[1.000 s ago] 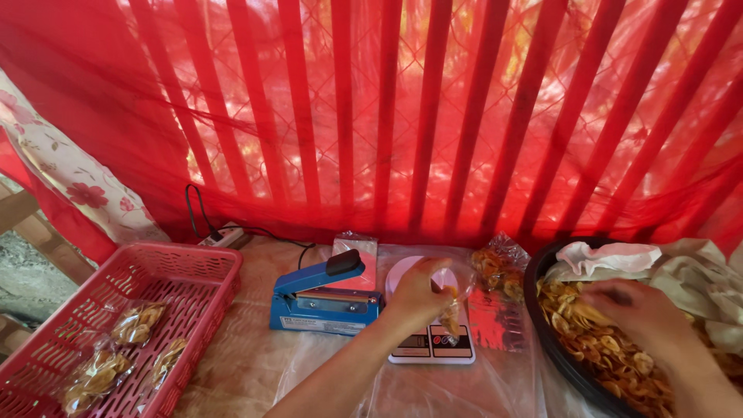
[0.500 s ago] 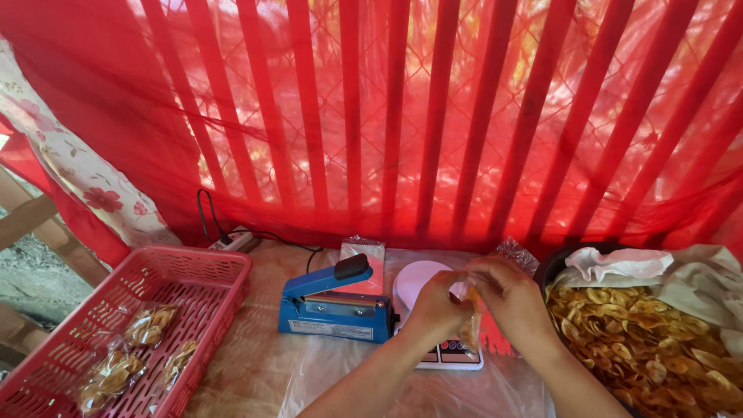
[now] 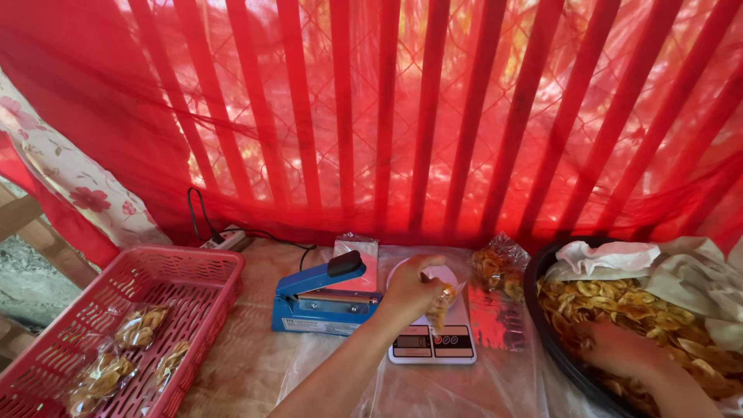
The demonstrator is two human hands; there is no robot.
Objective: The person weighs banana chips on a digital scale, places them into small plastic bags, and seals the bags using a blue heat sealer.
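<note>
My left hand (image 3: 409,288) holds a small clear bag of chips (image 3: 441,303) over the white kitchen scale (image 3: 433,344). My right hand (image 3: 615,348) lies among the fried yellow chips (image 3: 642,310) in a large black pan (image 3: 542,325) at the right; its fingers are partly buried in the chips. A blue heat sealer (image 3: 321,298) stands just left of the scale.
A red plastic basket (image 3: 139,286) at the left holds several sealed chip bags (image 3: 139,329). A filled clear bag (image 3: 495,267) lies between scale and pan. White cloth (image 3: 658,267) drapes the pan's far side. A power strip (image 3: 224,236) sits by the red curtain (image 3: 387,108).
My right hand has left the bag at the scale and gone right into the pan of chips. My left hand still holds the bag over the scale.
</note>
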